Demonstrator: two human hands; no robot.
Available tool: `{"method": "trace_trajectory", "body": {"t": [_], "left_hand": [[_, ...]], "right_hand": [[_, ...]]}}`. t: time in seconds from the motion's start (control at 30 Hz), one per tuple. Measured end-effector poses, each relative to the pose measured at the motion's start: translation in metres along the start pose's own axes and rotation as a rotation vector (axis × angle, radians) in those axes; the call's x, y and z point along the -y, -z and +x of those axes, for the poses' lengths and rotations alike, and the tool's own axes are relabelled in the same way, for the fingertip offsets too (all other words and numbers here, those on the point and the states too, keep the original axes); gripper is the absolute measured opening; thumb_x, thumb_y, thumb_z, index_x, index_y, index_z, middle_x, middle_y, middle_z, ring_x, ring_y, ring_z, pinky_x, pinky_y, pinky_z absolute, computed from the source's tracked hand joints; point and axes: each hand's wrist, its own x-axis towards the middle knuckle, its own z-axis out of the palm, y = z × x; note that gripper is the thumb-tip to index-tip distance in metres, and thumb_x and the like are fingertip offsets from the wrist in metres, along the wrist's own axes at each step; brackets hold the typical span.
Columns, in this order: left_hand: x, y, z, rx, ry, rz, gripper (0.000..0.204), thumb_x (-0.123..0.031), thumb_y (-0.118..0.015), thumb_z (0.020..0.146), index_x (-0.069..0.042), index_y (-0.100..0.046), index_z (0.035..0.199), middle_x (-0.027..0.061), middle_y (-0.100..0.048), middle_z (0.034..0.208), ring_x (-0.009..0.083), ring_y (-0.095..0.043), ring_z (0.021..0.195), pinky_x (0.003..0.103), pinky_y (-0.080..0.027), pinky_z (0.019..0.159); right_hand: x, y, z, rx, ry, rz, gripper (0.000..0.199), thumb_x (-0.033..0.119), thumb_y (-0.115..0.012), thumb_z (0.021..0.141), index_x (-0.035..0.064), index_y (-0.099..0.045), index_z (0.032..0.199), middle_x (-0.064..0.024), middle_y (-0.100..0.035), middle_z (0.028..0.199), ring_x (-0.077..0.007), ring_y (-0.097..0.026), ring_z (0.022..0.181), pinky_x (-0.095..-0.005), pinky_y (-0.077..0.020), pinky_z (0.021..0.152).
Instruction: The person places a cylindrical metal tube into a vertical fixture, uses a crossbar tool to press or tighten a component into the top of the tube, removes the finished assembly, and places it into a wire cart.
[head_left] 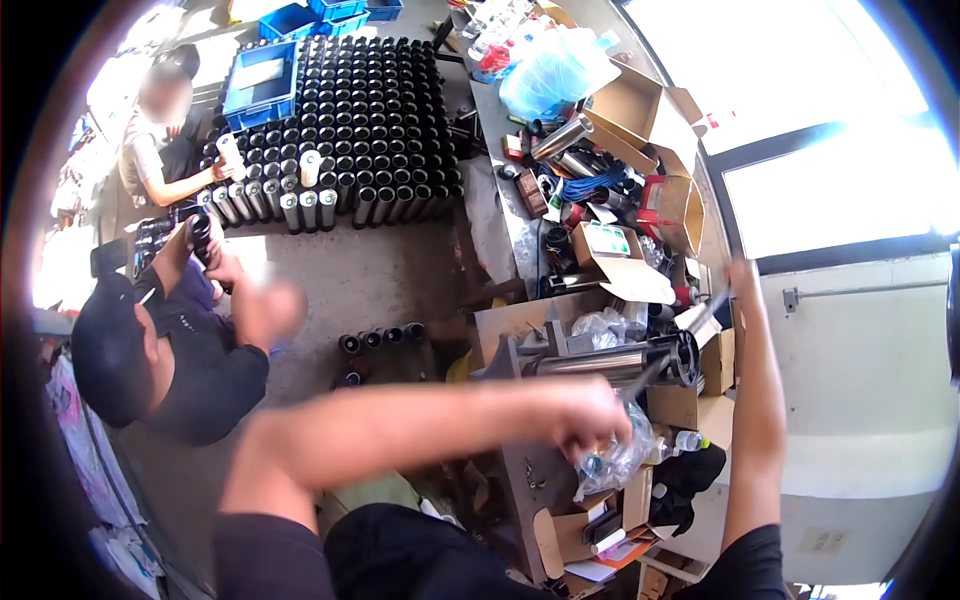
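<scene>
A shiny metal cylinder [590, 362] with a black ring-shaped end [684, 358] lies on its side in a bench fixture [545, 340]. A thin metal bar [712, 304], blurred by motion, runs slantwise across the black end. My left hand [588, 415], in front of the cylinder, is closed round the bar's near end. Raised beyond the cylinder, my right hand [742, 280] appears closed on the far end; blur softens its fingers. My left forearm hides part of the bench front. Below the cylinder lies a clear plastic bag [615, 455].
Open cardboard boxes [625, 110] and loose parts crowd the bench. At left a person in a black cap [105, 335] handles a black cylinder [200, 235]; another person [150, 150] sits by rows of upright black tubes [380, 130]. A blue crate [262, 85] rests on the tubes.
</scene>
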Motion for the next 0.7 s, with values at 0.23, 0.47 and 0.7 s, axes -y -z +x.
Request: {"method": "trace_trajectory", "body": {"t": [0.23, 0.47, 0.7], "left_hand": [[-0.041, -0.008, -0.02, -0.978, -0.526, 1.736, 0.011, -0.017, -0.06, 0.087, -0.008, -0.062, 0.081, 0.007, -0.069, 0.071, 0.0203, -0.071, 0.06, 0.039, -0.057, 0.051], [-0.111, 0.102, -0.005, -1.069, -0.861, 2.262, 0.008, -0.017, -0.061, 0.086, -0.01, -0.057, 0.083, 0.0101, -0.063, 0.069, 0.032, -0.067, 0.06, 0.043, -0.053, 0.053], [-0.123, 0.118, 0.084, -1.343, -1.236, 2.106, 0.023, -0.022, -0.058, 0.09, -0.007, -0.06, 0.074, 0.0103, -0.063, 0.073, 0.0318, -0.062, 0.067, 0.043, -0.051, 0.066]], "right_hand": [[-0.018, -0.099, -0.162, -0.582, 0.256, -0.09, 0.039, 0.032, -0.047, 0.098, 0.0045, -0.067, 0.079, -0.0113, -0.066, 0.072, -0.0276, -0.065, 0.069, -0.0409, -0.0503, 0.063], [0.179, -0.061, -0.34, -0.482, -0.555, 0.058, 0.055, 0.056, -0.05, 0.098, 0.008, -0.076, 0.091, -0.0169, -0.068, 0.072, -0.0367, -0.068, 0.069, -0.0486, -0.0541, 0.059], [0.191, 0.029, -0.414, 0.112, -0.224, 0.32, 0.059, 0.054, -0.063, 0.092, 0.0032, -0.07, 0.064, -0.0124, -0.062, 0.056, -0.0294, -0.063, 0.054, -0.0407, -0.0494, 0.055]]}}
